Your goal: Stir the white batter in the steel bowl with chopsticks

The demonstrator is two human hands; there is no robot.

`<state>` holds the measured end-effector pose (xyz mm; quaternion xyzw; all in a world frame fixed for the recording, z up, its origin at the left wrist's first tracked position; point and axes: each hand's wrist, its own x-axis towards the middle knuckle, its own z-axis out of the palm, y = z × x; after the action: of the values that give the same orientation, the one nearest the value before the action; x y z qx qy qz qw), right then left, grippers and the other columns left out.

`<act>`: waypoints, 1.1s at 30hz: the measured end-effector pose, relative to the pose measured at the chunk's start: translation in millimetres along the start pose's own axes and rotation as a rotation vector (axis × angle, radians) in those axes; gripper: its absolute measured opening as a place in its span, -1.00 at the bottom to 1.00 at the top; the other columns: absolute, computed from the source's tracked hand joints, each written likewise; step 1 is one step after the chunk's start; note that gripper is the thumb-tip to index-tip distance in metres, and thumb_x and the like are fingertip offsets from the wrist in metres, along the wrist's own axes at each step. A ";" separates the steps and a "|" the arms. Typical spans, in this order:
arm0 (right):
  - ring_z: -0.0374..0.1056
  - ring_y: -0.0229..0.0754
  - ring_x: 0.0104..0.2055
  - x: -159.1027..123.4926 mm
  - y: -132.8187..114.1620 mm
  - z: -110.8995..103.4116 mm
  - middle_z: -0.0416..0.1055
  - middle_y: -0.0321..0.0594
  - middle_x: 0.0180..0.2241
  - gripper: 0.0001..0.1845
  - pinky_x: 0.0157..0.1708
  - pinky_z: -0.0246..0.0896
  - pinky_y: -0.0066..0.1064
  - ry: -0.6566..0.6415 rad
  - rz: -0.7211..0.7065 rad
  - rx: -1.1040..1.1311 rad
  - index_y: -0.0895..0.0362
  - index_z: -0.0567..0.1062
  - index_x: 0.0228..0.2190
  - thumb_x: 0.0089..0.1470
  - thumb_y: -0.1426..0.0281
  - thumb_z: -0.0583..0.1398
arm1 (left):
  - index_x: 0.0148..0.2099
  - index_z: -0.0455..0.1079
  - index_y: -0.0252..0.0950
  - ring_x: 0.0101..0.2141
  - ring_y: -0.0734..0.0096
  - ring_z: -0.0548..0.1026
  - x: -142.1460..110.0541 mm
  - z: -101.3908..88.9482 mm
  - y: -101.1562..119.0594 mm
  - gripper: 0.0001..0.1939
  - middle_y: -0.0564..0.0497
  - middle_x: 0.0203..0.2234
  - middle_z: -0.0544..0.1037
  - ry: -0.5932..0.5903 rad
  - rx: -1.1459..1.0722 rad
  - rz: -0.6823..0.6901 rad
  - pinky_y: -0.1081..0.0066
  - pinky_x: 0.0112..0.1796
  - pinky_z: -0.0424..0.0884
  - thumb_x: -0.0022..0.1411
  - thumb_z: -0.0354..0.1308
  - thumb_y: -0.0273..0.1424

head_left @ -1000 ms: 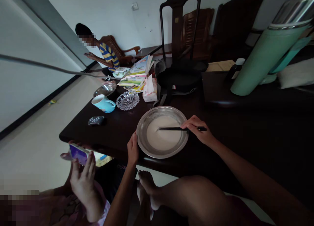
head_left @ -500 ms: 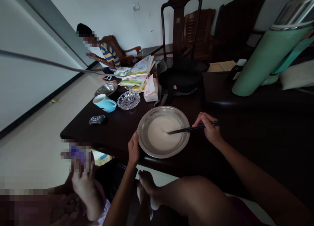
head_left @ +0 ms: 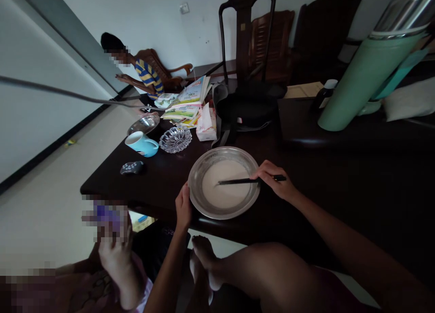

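Observation:
A metal bowl (head_left: 197,199) with pale, creamy batter (head_left: 226,197) in it stands near the front edge of the dark table. My left hand (head_left: 183,206) grips the bowl's left rim, its fingers partly hidden by the rim. In my right hand (head_left: 273,179), closed at the bowl's right side, are dark chopsticks (head_left: 236,181). Their tips dip into the batter left of the bowl's middle, and their back end sticks out past my fingers.
Behind the bowl are a glass dish (head_left: 176,139), a blue mug (head_left: 142,144), a tissue box (head_left: 206,127), books (head_left: 188,100) and a black bag (head_left: 244,113). A green thermos (head_left: 367,77) stands right. One person sits close at left, another (head_left: 147,79) farther back.
My right hand has moved left with the chopsticks, and their tips have shifted left through the batter. My left hand stays at the bowl's rim. The view has shifted slightly.

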<state>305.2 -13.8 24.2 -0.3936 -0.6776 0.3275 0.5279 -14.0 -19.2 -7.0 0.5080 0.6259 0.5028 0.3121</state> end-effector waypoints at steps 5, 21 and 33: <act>0.34 -0.18 -0.47 0.2 1.3 -2.2 0.45 -0.25 -0.57 -0.49 -0.37 0.23 -0.27 0.245 0.055 0.097 0.04 0.54 -0.58 0.31 0.12 0.06 | 0.04 0.52 -0.36 0.07 0.08 0.47 -0.8 0.5 1.1 -0.32 -0.17 -0.01 0.59 -0.031 -0.015 0.011 0.23 0.10 0.32 0.27 -0.02 0.13; 0.46 -0.12 -0.31 1.1 1.5 -3.3 0.58 -0.23 -0.42 -0.60 -0.22 0.33 -0.23 0.097 0.027 -0.018 0.02 0.59 -0.44 0.25 0.07 0.13 | 0.08 0.50 -0.37 0.06 0.08 0.48 -0.5 1.8 -0.7 -0.29 -0.17 -0.01 0.59 -0.017 -0.012 0.002 0.22 0.09 0.34 0.27 -0.03 0.14; 0.46 -0.14 -0.38 0.5 1.4 -2.3 0.57 -0.25 -0.48 -0.61 -0.26 0.33 -0.24 0.200 0.032 0.023 0.02 0.57 -0.43 0.27 0.09 0.11 | 0.06 0.51 -0.36 0.06 0.10 0.48 0.5 1.1 -2.9 -0.30 -0.16 -0.02 0.59 -0.008 -0.009 0.006 0.22 0.11 0.31 0.26 -0.01 0.14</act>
<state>307.6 -12.7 23.8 -0.4292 -0.6112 0.3027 0.5921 -14.1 -18.3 -9.9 0.5103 0.6209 0.5045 0.3155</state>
